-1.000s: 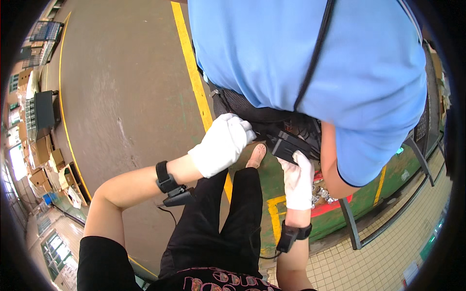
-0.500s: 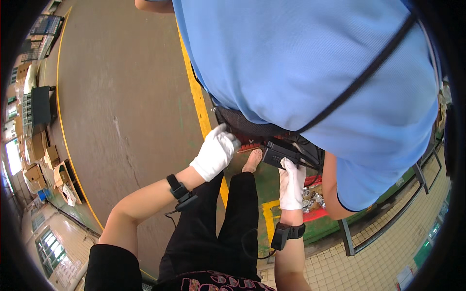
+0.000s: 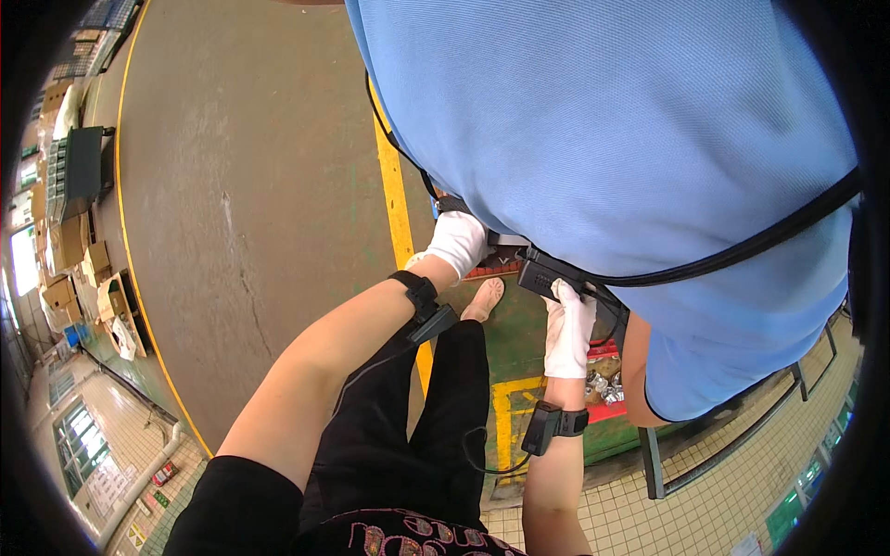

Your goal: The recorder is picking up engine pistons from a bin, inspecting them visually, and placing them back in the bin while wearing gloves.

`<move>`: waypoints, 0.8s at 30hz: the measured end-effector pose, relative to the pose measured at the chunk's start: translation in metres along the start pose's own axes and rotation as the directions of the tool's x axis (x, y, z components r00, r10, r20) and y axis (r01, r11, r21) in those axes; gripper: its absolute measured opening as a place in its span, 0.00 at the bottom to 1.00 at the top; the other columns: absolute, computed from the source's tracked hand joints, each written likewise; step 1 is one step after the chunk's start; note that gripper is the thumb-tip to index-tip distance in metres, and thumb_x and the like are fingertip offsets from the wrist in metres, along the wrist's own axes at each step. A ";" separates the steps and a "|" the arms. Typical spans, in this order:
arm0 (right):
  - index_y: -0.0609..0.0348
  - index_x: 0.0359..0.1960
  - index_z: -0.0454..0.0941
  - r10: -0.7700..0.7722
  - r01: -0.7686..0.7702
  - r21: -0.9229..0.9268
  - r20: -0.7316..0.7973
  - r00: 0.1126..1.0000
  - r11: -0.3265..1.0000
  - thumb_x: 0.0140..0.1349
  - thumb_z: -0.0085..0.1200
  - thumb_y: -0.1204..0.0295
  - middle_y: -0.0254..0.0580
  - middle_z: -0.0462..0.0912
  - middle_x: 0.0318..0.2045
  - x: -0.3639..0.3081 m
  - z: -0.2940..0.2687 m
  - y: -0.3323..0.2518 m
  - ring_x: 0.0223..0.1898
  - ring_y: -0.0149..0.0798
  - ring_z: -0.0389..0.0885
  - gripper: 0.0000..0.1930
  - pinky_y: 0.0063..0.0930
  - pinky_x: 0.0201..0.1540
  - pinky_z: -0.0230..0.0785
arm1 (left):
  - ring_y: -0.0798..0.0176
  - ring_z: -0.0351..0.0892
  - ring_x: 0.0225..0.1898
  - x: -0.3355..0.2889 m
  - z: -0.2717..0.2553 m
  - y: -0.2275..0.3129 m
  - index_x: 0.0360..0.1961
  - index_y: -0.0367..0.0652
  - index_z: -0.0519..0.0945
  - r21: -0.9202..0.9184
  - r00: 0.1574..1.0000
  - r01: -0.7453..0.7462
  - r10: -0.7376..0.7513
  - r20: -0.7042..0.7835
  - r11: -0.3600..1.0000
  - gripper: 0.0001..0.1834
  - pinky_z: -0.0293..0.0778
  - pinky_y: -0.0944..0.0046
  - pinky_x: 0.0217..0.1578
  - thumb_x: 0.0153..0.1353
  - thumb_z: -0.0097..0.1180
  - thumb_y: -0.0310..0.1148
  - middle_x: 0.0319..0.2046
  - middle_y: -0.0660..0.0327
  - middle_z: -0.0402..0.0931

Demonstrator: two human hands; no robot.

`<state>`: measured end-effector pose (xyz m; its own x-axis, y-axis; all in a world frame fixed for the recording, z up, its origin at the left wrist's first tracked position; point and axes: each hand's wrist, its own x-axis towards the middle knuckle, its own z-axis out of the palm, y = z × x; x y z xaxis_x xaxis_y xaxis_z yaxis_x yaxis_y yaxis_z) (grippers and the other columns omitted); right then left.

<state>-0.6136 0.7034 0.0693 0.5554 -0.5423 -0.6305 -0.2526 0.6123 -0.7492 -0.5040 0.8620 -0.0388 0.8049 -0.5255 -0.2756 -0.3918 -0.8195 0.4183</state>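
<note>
My right hand (image 3: pixel 567 324), in a white glove, grips a small black box-shaped device (image 3: pixel 545 275) from below, with black cables running off to its right. My left hand (image 3: pixel 457 243), also gloved in white, reaches in at the lower left edge of a person's blue shirt (image 3: pixel 603 130). A black strap end (image 3: pixel 451 204) lies just above that hand. Its fingers are mostly hidden, so what they touch does not show. Across the shirt runs a black shoulder strap (image 3: pixel 732 262), which reaches down to the device.
The person stands close in front, filling the upper right. Shiny metallic pieces (image 3: pixel 607 387) lie in a red area by the person's arm. A dark metal rail (image 3: pixel 723 465) curves along the right. Cardboard boxes (image 3: pixel 119 301) stand far left, beyond a yellow floor line (image 3: pixel 137 306).
My left hand has moved right and up, to the shirt's lower edge, and its fingers have gone out of sight. The black shoulder strap now lies lower. The dark mesh bag is largely covered.
</note>
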 end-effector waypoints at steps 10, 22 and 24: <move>0.62 0.48 0.66 0.045 -0.043 -0.051 0.035 0.998 0.998 0.57 0.54 0.82 0.39 0.76 0.40 0.005 0.000 0.002 0.41 0.35 0.77 0.18 0.42 0.57 0.72 | 0.52 0.80 0.28 -0.031 -0.089 0.038 0.24 0.44 0.82 0.285 0.961 -0.104 0.170 -0.217 0.953 0.06 0.72 0.56 0.34 0.48 0.55 0.31 0.23 0.53 0.80; 0.69 0.54 0.56 0.227 -0.243 0.044 0.228 0.947 0.969 0.63 0.51 0.57 0.70 0.72 0.46 0.010 0.001 0.000 0.47 0.56 0.77 0.30 0.46 0.58 0.70 | 0.50 0.79 0.25 -0.040 -0.162 0.031 0.24 0.38 0.75 0.364 0.970 -0.241 0.219 0.102 0.899 0.05 0.76 0.57 0.29 0.44 0.56 0.27 0.21 0.52 0.75; 0.70 0.52 0.57 0.277 -0.294 0.079 0.175 0.945 0.952 0.64 0.49 0.52 0.72 0.71 0.49 0.008 0.003 0.000 0.48 0.55 0.77 0.31 0.42 0.60 0.68 | 0.50 0.80 0.26 -0.036 -0.161 0.030 0.26 0.37 0.75 0.357 0.966 -0.254 0.220 0.133 0.899 0.06 0.76 0.57 0.29 0.46 0.55 0.27 0.22 0.51 0.75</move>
<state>-0.6065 0.7009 0.0652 0.5934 -0.2417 -0.7677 -0.3412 0.7883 -0.5120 -0.4729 0.8936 0.1227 0.6326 -0.7184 -0.2893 -0.7156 -0.6851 0.1365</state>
